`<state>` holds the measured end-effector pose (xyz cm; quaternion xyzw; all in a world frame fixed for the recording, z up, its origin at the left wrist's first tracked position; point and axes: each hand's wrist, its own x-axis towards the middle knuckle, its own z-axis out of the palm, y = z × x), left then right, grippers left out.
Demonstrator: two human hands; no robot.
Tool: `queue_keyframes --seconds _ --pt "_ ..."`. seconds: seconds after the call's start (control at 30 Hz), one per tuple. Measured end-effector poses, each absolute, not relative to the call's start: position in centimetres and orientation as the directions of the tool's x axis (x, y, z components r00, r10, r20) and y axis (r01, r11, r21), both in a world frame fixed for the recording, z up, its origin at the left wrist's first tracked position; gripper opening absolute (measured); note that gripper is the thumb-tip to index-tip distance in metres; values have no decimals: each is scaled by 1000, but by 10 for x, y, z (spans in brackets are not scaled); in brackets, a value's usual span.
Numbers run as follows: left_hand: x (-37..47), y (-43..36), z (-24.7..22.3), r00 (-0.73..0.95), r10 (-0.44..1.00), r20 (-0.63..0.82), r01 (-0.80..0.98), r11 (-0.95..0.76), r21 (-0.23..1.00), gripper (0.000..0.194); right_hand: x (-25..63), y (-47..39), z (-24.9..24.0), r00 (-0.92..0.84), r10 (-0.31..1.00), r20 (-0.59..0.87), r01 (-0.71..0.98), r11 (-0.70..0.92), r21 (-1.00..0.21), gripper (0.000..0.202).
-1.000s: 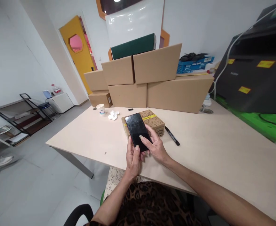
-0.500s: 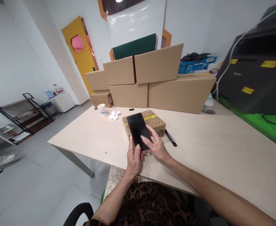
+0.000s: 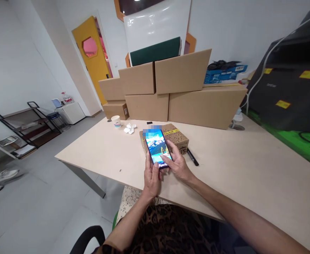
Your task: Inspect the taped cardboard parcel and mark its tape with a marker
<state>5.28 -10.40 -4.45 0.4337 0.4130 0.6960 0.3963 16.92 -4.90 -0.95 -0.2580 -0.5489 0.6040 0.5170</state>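
Note:
A smartphone (image 3: 158,146) is held upright in both hands above the table, its lit screen showing a mountain and lake picture. My left hand (image 3: 152,176) grips its lower left edge, thumb at the bottom of the screen. Along the lower right side, my right hand (image 3: 177,162) is closed on the phone, with its thumb over the lower screen. Behind the phone lies a small speckled cardboard box (image 3: 180,137) with yellow tape, partly covered by it. A black marker (image 3: 192,157) rests on the table right of that box.
Large cardboard boxes (image 3: 197,109) are stacked along the back of the table (image 3: 91,148), a dark green box (image 3: 155,52) on top. A paper cup (image 3: 116,121), crumpled tissue (image 3: 130,128) and small black piece (image 3: 149,122) sit at the back left. A black machine (image 3: 292,84) stands at right.
The phone's screen has gone from black to lit with a landscape picture. Both hands keep their hold, and the whole view has shifted slightly.

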Motion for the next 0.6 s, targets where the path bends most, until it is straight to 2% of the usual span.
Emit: queue_keyframes --seconds 0.17,0.27,0.4,0.47,0.57,0.6 --pt "52 -104 -48 -301 901 313 -191 -378 906 86 176 -45 4 -208 941 269 -385 174 -906 81" --pt "53 -105 -47 -307 891 335 -159 -395 905 87 194 -25 15 4 947 322 -402 296 -866 78" --pt "52 -105 -46 -300 890 342 -112 -389 914 82 240 26 17 319 884 342 -246 426 -871 77" --pt "51 -104 -48 -297 888 351 -88 -391 916 79 268 52 9 417 866 276 -123 355 -927 72" --pt "49 -104 -50 -286 890 355 -54 -385 921 79 302 80 -7 509 857 80 78 46 -996 46" --pt "48 -104 -50 -280 892 356 -47 -383 923 79 310 85 -13 526 849 47 101 -8 -995 39"
